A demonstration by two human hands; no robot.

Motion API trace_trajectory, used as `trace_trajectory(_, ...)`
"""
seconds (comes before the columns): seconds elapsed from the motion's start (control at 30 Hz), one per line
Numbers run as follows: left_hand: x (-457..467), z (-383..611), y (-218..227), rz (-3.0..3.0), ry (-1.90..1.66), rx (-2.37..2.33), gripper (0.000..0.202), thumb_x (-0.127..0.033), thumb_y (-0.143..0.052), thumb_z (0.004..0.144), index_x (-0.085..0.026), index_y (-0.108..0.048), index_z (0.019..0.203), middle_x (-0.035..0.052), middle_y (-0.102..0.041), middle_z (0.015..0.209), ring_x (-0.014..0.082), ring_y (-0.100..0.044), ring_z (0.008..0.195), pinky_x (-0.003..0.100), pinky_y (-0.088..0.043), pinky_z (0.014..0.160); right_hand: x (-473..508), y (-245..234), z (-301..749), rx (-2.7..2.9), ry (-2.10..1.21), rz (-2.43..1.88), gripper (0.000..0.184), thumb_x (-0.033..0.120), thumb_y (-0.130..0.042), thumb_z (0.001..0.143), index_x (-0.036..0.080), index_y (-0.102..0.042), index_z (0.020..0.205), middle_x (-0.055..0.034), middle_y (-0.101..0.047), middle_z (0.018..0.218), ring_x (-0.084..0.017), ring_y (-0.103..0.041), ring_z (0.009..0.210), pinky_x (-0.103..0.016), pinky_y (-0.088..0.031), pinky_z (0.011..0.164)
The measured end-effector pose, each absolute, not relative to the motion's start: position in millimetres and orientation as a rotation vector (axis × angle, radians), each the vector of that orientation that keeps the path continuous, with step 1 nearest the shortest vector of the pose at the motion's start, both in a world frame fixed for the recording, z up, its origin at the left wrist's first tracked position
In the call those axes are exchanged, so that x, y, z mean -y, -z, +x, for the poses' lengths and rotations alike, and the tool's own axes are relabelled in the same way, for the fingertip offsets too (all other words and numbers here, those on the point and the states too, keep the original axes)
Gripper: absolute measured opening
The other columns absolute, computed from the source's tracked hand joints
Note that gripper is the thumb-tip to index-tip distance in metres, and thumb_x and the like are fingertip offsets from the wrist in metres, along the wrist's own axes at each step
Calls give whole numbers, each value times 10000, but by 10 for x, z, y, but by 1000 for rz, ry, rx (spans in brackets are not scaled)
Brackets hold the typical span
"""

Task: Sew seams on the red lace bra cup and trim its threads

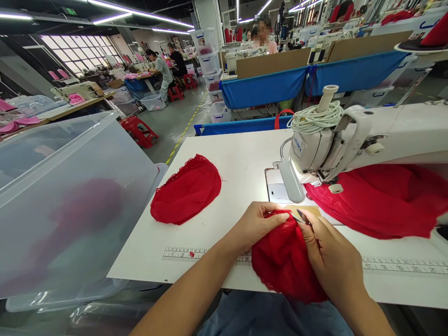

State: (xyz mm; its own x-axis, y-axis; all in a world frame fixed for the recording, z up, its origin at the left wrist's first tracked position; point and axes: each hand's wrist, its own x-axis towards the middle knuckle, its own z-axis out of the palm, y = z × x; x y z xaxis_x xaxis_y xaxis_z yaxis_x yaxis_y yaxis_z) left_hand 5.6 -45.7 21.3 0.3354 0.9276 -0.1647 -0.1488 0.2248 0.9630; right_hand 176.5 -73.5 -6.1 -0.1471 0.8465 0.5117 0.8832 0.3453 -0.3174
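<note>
Near the table's front edge, my left hand (261,224) pinches the gathered edge of a red fabric piece (283,261), thumb on top. The cloth hangs down over the edge towards my lap. My right hand (331,247) is closed around small thread snips (298,217), whose pointed metal blades touch the cloth edge beside my left thumb. Most of the snips' body is hidden in my fingers. Just beyond my hands stands a white sewing machine (315,144), with a larger red fabric piece (381,200) lying under its arm.
On the white table (241,172) another red fabric piece (189,191) lies to the left. A printed ruler scale (392,266) runs along the front. Translucent plastic bins (80,205) stand at the left. A red stool (139,130) and seated people are farther back.
</note>
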Motion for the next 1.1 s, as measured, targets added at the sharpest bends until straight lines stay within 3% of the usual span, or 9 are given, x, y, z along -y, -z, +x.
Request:
trace_trajectory(0.1,455,48,-208,1093,-906,-928,209,-323,-693,807,-142,-766,879,52,-707,808,131,-591,733,229,-438,691,720,54,1760,1963,-16,-1525,454,435,-296,991,194,-659,1117,-65,-760,991,-234,-723,742,-322,-494,492)
trace_trajectory(0.2,455,47,-203,1097,-900,-918,220,-340,-690,806,-141,-764,866,53,-704,804,141,-595,750,234,-440,700,710,31,1752,1852,-352,-1536,451,479,-344,949,213,-676,1099,-63,-756,1043,-252,-725,864,-338,-554,617)
trace_trajectory(0.33,451,57,-183,1119,-906,-911,204,-327,-690,797,-133,-752,813,50,-695,803,141,-588,749,237,-432,704,708,-14,1739,1586,-919,-1476,496,585,-426,884,210,-702,1053,-70,-764,955,-260,-715,905,-335,-577,731)
trace_trajectory(0.4,453,63,-173,1160,-909,-951,184,-304,-694,782,-127,-743,784,47,-686,796,142,-582,746,240,-422,699,711,-25,1737,1472,-1019,-1483,546,638,-444,856,202,-706,1053,-80,-760,928,-268,-715,880,-344,-581,744)
trace_trajectory(0.53,458,70,-179,1228,-911,-1049,174,-281,-679,771,-118,-732,743,43,-665,763,147,-565,734,246,-408,678,703,-10,1729,1421,-883,-1445,496,620,-502,840,226,-705,1061,-79,-756,1013,-253,-714,929,-305,-584,756)
trace_trajectory(0.63,463,80,-208,1315,-933,-1061,170,-269,-652,780,-125,-740,758,48,-675,794,164,-579,773,257,-421,703,677,22,1712,1520,-667,-1321,331,531,-597,823,246,-697,959,-42,-757,872,-207,-721,751,-249,-575,619)
trace_trajectory(0.73,478,100,-232,1442,-962,-1048,170,-264,-634,789,-137,-745,776,50,-676,828,177,-586,821,266,-429,744,663,50,1704,1657,-387,-1242,154,404,-604,864,263,-664,847,-3,-711,811,-155,-682,692,-204,-536,595)
trace_trajectory(0.87,493,120,-228,1490,-960,-1078,172,-258,-614,792,-137,-715,724,37,-641,776,165,-561,783,262,-419,720,668,86,1729,1762,-173,-1182,89,322,-570,905,262,-613,854,20,-656,781,-118,-646,660,-178,-487,571)
trace_trajectory(1.1,501,131,-202,1563,-925,-1146,150,-237,-588,790,-154,-658,687,17,-601,753,152,-533,756,263,-399,705,663,153,1737,1816,-8,-1221,71,285,-546,890,250,-608,888,7,-687,859,-108,-614,543,-208,-432,463)
